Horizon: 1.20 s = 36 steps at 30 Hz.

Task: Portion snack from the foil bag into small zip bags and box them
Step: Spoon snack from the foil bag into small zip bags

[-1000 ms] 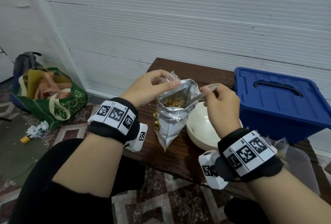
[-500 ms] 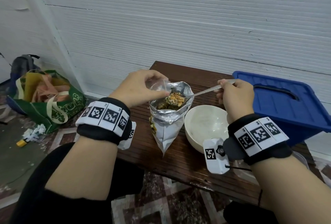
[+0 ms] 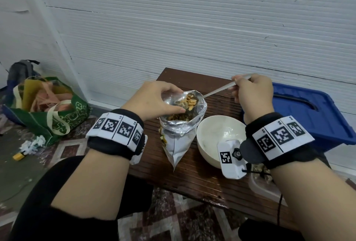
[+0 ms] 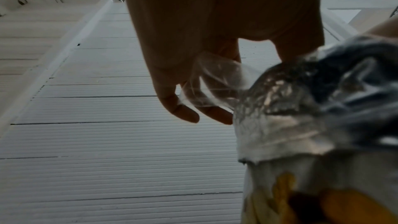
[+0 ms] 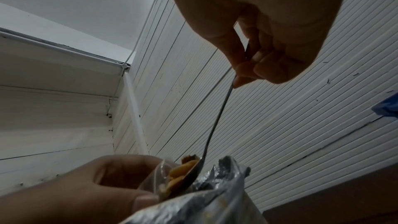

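Clear tub (image 3: pixel 264 186): nearest table edge, under right wrist; holds some snack, contents mostly hidden; likely the box for filled bags.
Bowl (image 3: pixel 210 144): white, just right of foil bag; probably placed to catch spills.
Foil bag (image 3: pixel 179 140): upright on table (image 3: pixel 192 181), mouth folded wide for spoon access; snack visible inside.
Left hand (image 3: pixel 154 100): at foil bag's mouth, thumb and fingers pinching small zip bag (image 4: pixel 211 84) open, directly above the foil opening so strays drop back in.
Spoon (image 3: pixel 217 91): heaped with snack (image 3: pixel 189 101), bowl end at zip bag's mouth, handle angled up to the right.
Right hand (image 3: pixel 252 94): fingers curled round the handle's end, held high and clear of the bag for a tipping angle.
Step, as judged: spoonful about to go into zip bag.
Blue bin (image 3: pixel 312 113): lid on, far right of table.
Green tote (image 3: pixel 50 109): on floor, left, beyond table.
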Each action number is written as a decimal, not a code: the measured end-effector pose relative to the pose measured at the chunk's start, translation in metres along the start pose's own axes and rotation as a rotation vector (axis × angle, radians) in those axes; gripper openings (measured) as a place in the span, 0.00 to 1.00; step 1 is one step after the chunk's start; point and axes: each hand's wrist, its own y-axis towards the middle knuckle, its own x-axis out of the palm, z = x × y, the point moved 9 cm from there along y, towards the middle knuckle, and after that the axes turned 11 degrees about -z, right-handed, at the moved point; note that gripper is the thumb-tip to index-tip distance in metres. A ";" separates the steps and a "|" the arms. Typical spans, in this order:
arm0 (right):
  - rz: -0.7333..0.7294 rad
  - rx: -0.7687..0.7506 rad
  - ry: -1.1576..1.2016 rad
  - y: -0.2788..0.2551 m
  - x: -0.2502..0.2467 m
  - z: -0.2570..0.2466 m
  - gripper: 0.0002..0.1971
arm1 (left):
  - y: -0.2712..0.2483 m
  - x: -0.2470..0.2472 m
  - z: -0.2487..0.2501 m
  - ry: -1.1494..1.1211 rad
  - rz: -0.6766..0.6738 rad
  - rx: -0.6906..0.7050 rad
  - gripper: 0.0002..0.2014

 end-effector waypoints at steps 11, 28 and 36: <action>-0.109 -0.046 0.026 -0.009 0.024 -0.009 0.09 | 0.003 0.007 0.005 -0.008 0.045 0.022 0.22; -0.160 -0.174 0.100 -0.012 0.029 -0.021 0.05 | 0.002 0.004 0.003 -0.064 0.079 0.022 0.18; -0.176 -0.415 0.189 -0.022 0.016 -0.047 0.06 | 0.001 -0.001 -0.001 -0.172 0.143 0.034 0.14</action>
